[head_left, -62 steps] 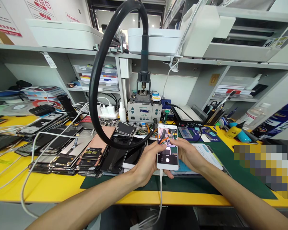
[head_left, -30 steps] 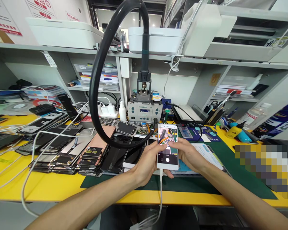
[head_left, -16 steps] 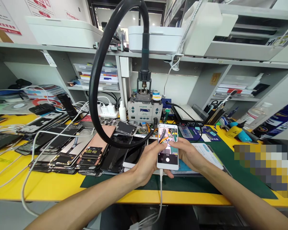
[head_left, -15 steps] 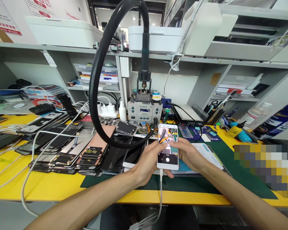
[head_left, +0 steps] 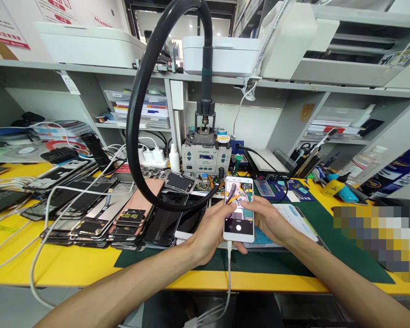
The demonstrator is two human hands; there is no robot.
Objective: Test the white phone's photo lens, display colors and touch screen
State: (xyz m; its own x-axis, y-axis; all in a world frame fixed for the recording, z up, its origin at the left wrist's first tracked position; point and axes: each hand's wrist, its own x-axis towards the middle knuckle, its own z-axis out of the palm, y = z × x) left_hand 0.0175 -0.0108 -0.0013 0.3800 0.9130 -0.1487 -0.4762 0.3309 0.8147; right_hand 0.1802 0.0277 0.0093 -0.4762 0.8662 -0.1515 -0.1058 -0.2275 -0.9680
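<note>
A white smartphone (head_left: 238,210) is held upright over the green mat (head_left: 331,246), its screen lit with a camera view and a round shutter button. My left hand (head_left: 208,230) wraps round its left edge and back. My right hand (head_left: 268,221) grips the right edge, with the thumb resting on the screen near the middle. A white cable (head_left: 229,273) is plugged into the phone's bottom and hangs down past the table's front edge.
A heap of phone screens and back covers (head_left: 99,205) lies at the left on the yellow table (head_left: 71,269). A thick black hose (head_left: 140,105) arcs from the grey rework station (head_left: 205,157) behind the phone. Tools and a bottle (head_left: 338,187) stand at the right; shelves rise behind.
</note>
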